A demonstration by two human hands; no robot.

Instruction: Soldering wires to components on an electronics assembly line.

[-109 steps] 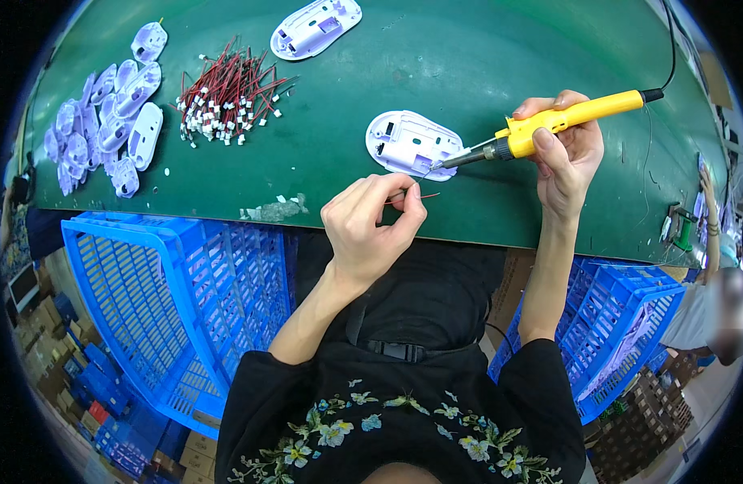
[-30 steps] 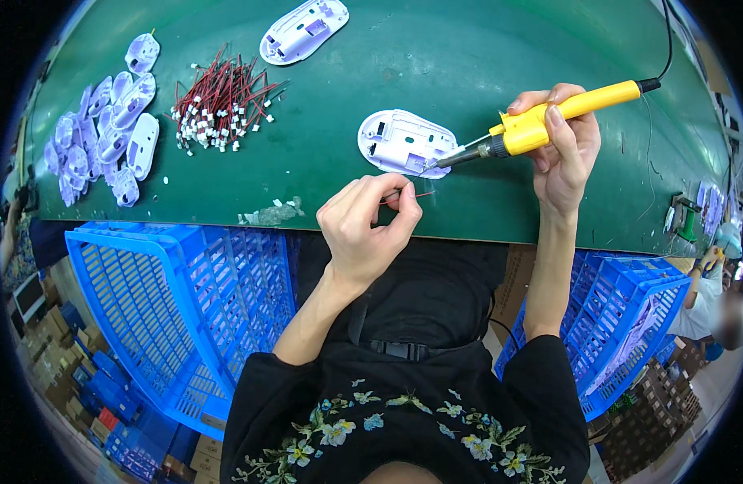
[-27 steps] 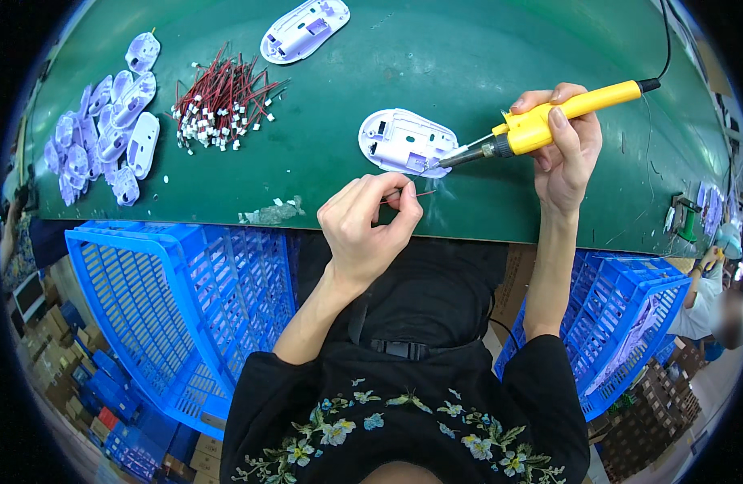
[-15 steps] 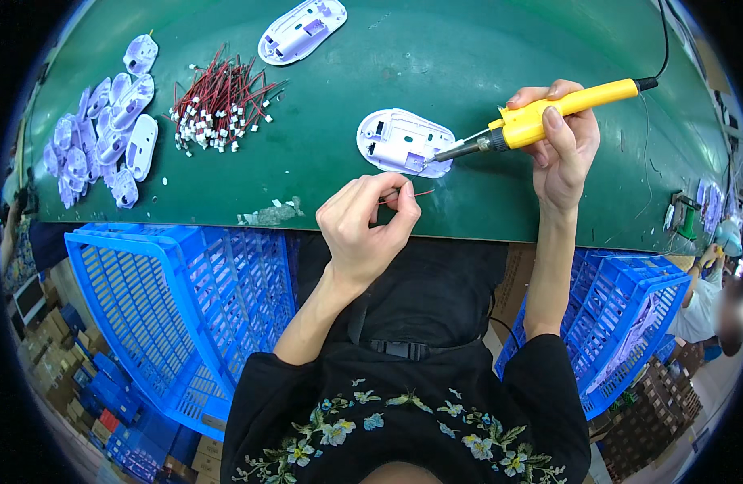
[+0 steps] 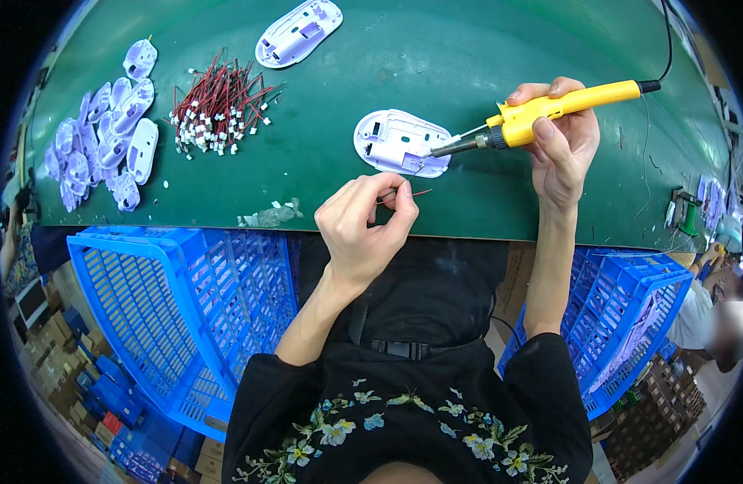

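My right hand (image 5: 563,141) is closed around a yellow soldering iron (image 5: 571,102) with a cable at its far end. The iron's tip rests at the right part of a white oval plastic shell (image 5: 387,149), which lies flat with its hollow inside facing up. My left hand (image 5: 367,218) pinches thin wire with thumb and forefinger, just below the shell's near edge. A short red and black end of the wire (image 5: 422,193) sticks out to the right of the fingers. Another thin dark strand runs from the fingertips up toward the iron's tip.
A heap of red and black wires with white connectors (image 5: 218,113) lies to the left. Farther left are piled white shells (image 5: 105,141), and another shell (image 5: 299,32) lies at the back. Blue crates (image 5: 169,306) stand below the green table edge. A green spool stand (image 5: 688,216) sits far right.
The view has shifted very slightly. Both hands keep their places, and the iron's tip stays at the shell with barely any movement.
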